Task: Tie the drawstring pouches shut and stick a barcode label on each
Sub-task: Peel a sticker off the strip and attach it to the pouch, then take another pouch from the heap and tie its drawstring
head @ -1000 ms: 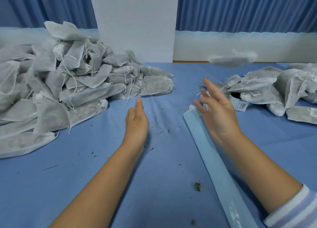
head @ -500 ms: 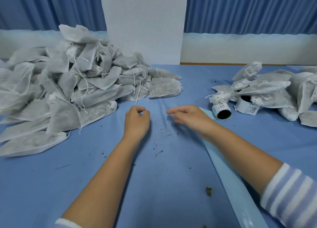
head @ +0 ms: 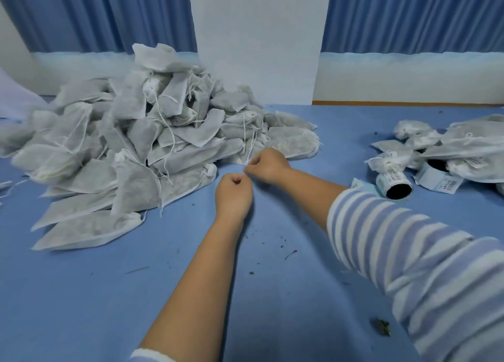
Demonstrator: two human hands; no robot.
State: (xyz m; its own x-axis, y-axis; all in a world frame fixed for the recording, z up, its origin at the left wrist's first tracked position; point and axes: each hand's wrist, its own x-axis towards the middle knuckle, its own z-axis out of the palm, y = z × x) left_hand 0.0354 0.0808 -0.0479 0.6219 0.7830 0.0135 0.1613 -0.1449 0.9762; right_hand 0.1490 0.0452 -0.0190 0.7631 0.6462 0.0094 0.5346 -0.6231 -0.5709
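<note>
Blue curtains hang at the back with a tall white board between them, and a blue cloth covers the table. On the left lies a big heap of grey-white cloth pouches with thin white strings. Its far left side runs out of the picture. Both hands meet in the middle, at the near edge of this heap. The left hand has its fingers curled tight with the thumb on top. The right hand sits just behind it, also curled, and its fingertips almost touch the left hand. It is just beside a flat grey pouch at the foot of the heap. Thin strings hang close by, but the curled fingers hide what is inside, so I cannot tell if either hand pinches one. A blue and white striped sleeve covers the right arm and hides part of the table. On the right is a small pile of pouches with white barcode stickers, cut off by the edge. One roll of barcode labels lies on its side in front of it. A second roll is partly under a pouch. Little dark crumbs dot the cloth.
</note>
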